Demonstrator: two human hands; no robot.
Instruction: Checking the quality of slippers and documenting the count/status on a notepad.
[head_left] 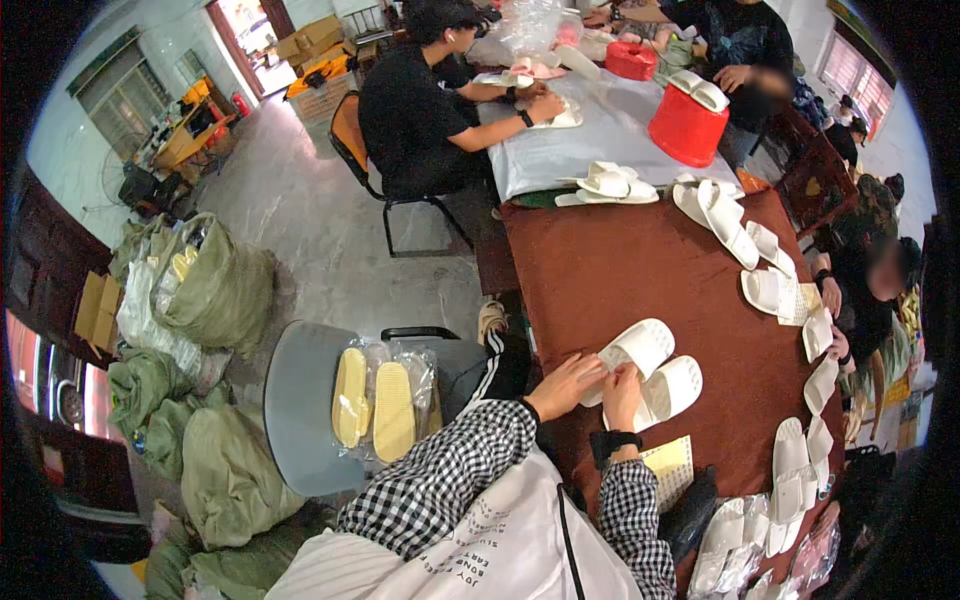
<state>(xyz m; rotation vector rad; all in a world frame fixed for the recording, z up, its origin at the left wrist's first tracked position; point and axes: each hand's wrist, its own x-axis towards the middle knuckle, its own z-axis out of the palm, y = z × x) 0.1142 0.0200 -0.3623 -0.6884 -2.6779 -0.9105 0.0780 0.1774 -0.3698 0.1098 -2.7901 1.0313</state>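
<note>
A pair of white slippers lies on the brown tablecloth in front of me, one slipper (645, 342) farther and the other slipper (675, 388) nearer, toes pointing away to the right. My left hand (568, 386) is closed at the near end of the farther slipper, its fingertips on the sole. Close beside it, my right hand (622, 396) pinches its fingers together over the slippers' near ends. Anything small between those fingers is hidden. A pale yellow sheet of small labels (670, 468) rests on the cloth by my right wrist.
White slippers (790, 475) line the table's right edge, some in clear bags. Yellow slippers (393, 410) in plastic sit on a grey surface (310, 400) to my left, near green sacks (215, 300). Co-workers sit around the table; a red stool (685, 130) stands at its far end.
</note>
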